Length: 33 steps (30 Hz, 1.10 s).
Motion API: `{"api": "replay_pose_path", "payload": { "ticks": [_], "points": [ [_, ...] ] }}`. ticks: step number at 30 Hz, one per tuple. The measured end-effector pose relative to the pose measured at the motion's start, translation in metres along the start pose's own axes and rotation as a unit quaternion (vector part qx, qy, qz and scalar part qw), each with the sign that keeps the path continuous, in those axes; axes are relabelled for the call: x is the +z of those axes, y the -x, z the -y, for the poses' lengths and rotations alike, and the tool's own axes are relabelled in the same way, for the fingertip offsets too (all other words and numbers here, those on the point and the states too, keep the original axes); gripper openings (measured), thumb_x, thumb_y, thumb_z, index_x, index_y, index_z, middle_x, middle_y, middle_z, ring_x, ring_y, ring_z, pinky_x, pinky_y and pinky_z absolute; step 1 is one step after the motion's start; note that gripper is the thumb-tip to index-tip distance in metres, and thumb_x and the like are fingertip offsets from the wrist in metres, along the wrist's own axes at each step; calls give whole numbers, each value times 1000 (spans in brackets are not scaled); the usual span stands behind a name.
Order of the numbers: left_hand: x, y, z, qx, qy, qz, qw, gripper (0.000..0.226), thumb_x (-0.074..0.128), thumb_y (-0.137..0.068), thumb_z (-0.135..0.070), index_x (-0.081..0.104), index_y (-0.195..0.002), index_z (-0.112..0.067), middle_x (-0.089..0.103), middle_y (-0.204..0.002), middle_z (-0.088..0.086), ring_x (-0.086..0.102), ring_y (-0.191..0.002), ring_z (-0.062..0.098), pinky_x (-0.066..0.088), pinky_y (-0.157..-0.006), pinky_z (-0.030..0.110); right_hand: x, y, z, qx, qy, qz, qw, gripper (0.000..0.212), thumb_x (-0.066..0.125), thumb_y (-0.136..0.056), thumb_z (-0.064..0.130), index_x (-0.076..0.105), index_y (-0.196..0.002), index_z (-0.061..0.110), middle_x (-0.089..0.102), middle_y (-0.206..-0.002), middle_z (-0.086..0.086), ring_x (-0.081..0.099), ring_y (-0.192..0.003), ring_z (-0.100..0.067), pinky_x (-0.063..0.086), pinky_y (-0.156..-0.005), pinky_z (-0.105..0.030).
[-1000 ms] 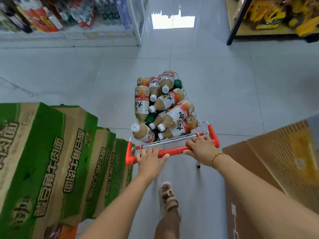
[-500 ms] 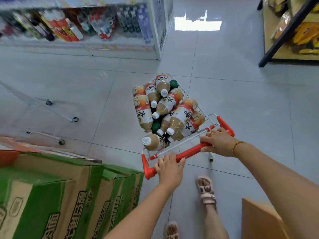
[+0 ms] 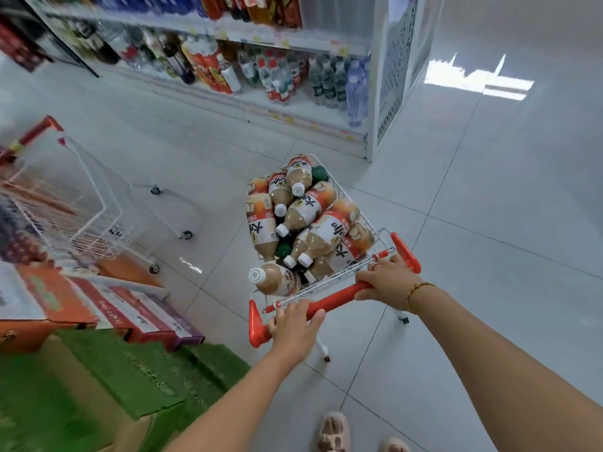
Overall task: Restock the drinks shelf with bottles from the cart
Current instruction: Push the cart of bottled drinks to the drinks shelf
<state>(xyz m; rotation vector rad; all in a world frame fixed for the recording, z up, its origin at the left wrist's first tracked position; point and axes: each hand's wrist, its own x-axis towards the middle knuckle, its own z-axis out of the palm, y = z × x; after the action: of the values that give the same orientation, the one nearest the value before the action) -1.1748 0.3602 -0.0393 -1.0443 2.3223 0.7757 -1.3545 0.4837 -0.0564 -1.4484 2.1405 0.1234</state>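
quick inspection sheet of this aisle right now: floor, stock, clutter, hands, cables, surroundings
surface: pale, glossy tiled floor, bright glare patch far right
job's things: cart piled with tan bottles lying on their sides, white caps; drinks shelf ahead-left, stocked
clutter: second wire cart at left; green cartons and red-orange boxes stacked lower left
hands: left hand and right hand both grip the orange handle
cables: nothing seen
surroundings: perforated white end panel at the shelf's right end

Carts two: loaded cart [image 3: 339, 293], wire cart [image 3: 91, 230]. Hands two: left hand [image 3: 293, 324], right hand [image 3: 388, 282]. Showing white bottle caps [image 3: 297, 189]: six.
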Motion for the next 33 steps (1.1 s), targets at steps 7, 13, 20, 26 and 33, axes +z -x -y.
{"api": "replay_pose_path", "payload": {
  "ticks": [7, 13, 20, 26, 33],
  "points": [
    [-69, -91, -25, -25, 26, -32, 999, 35, 32, -97, -46, 46, -118, -23, 45, -132, 1, 32, -126, 25, 20, -104, 42, -82, -109, -46, -51, 28, 16, 998, 35, 34, -94, 55, 51, -112, 30, 59, -110, 7, 49, -106, -18, 27, -100, -37],
    [-125, -170, -44, -59, 38, -43, 997, 37, 30, -97, -47, 43, -126, -26, 45, -134, 1, 32, -129, 25, 17, -107, 45, -148, -202, -84, -87, 71, 38, 993, 41, 31, -92, 59, 50, -114, 30, 56, -103, 6, 48, -101, -15, 27, -98, -34],
    [-189, -250, -57, -91, 56, -64, 992, 36, 30, -97, -47, 46, -123, -27, 49, -127, -1, 38, -123, 22, 21, -102, 40, -213, -302, -113, -130, 104, 38, 985, 59, 19, -87, 67, 49, -115, 26, 61, -105, 1, 52, -96, -19, 30, -90, -31],
    [-246, -321, -57, -121, 80, -78, 986, 37, 30, -96, -49, 47, -122, -29, 52, -123, -2, 41, -120, 21, 23, -103, 42, -265, -396, -131, -153, 74, 48, 984, 46, 36, -89, 62, 53, -108, 25, 63, -100, 2, 51, -93, -18, 25, -89, -30],
    [-322, -404, -54, -161, 113, -71, 978, 37, 30, -96, -50, 45, -125, -32, 51, -124, -5, 40, -121, 19, 21, -105, 42, -334, -500, -138, -182, 78, 63, 978, 43, 38, -91, 57, 54, -111, 23, 62, -105, -1, 51, -102, -21, 24, -96, -34]
  ]
}}
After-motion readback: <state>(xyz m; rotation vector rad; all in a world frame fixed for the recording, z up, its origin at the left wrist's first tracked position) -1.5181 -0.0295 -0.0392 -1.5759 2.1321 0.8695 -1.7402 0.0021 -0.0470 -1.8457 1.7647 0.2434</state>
